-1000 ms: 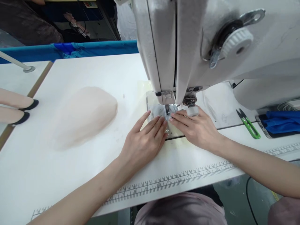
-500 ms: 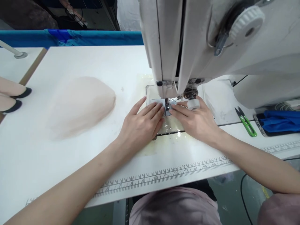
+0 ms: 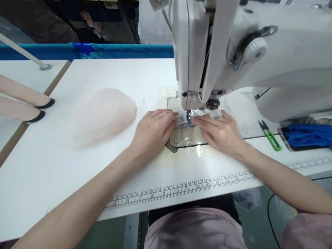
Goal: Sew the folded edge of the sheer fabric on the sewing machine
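A small translucent whitish strip [image 3: 182, 117] lies at the presser foot [image 3: 188, 115] of a white sewing machine [image 3: 218, 52]. My left hand [image 3: 154, 129] is just left of the foot, its closed fingertips on the strip's left end. Close on the foot's right side, my right hand [image 3: 221, 133] has its fingers pressed together, the fingertips at the strip's other end; the thumb is tucked below. What lies beneath both sets of fingers is partly hidden. A sheer pale peach piece of fabric [image 3: 109, 117] lies flat on the table left of my left hand.
Green thread snips [image 3: 271, 136] lie at the right, beside a phone [image 3: 285, 140] and blue cloth [image 3: 311, 135]. A printed ruler [image 3: 176, 192] follows the table's front edge. Two pale rods with black ends [image 3: 38, 116] jut in at the left. Blue fabric [image 3: 124, 51] lines the back edge.
The view has shifted, so the table and machine appear further right and lower. My left hand has drawn slightly left from the presser foot, uncovering more of the strip. My right hand stays beside the foot.
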`<state>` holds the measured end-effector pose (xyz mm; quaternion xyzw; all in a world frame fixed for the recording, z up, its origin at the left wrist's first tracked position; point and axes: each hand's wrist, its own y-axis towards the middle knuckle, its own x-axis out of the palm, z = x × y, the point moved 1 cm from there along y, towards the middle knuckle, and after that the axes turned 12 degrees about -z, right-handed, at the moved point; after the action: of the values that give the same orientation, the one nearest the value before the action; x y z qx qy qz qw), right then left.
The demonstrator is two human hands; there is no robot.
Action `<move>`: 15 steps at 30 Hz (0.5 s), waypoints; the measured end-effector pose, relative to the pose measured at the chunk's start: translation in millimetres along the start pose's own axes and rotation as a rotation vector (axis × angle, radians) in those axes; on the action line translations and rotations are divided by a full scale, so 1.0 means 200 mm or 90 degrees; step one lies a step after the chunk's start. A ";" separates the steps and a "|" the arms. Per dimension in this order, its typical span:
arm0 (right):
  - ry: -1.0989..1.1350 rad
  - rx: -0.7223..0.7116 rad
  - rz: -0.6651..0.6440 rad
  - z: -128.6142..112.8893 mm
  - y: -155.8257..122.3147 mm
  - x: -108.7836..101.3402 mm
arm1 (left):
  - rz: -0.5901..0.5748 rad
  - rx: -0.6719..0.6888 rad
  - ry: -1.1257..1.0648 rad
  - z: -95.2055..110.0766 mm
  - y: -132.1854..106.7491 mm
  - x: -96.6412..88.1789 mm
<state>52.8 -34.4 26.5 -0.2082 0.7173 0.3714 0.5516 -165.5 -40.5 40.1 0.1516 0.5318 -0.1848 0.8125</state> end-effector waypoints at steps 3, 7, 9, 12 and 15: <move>0.357 0.033 -0.034 -0.02 0.01 -0.03 | -0.141 -0.004 -0.254 0.00 -0.04 -0.12; 0.857 0.058 -0.213 -0.06 0.03 -0.03 | -0.206 0.036 -0.414 0.01 -0.07 -0.21; 0.981 0.074 -0.268 -0.07 0.03 -0.03 | -0.230 0.048 -0.446 0.02 -0.08 -0.21; 1.059 0.093 -0.247 -0.07 0.04 -0.02 | -0.253 0.047 -0.472 0.05 -0.07 -0.20; 1.085 0.096 -0.224 -0.08 0.03 -0.03 | -0.267 0.034 -0.510 0.06 -0.08 -0.19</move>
<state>39.6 -42.9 36.1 -0.4856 0.8657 -0.0494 -0.1109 -176.3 -54.1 80.0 -0.0223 0.1897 -0.4034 0.8949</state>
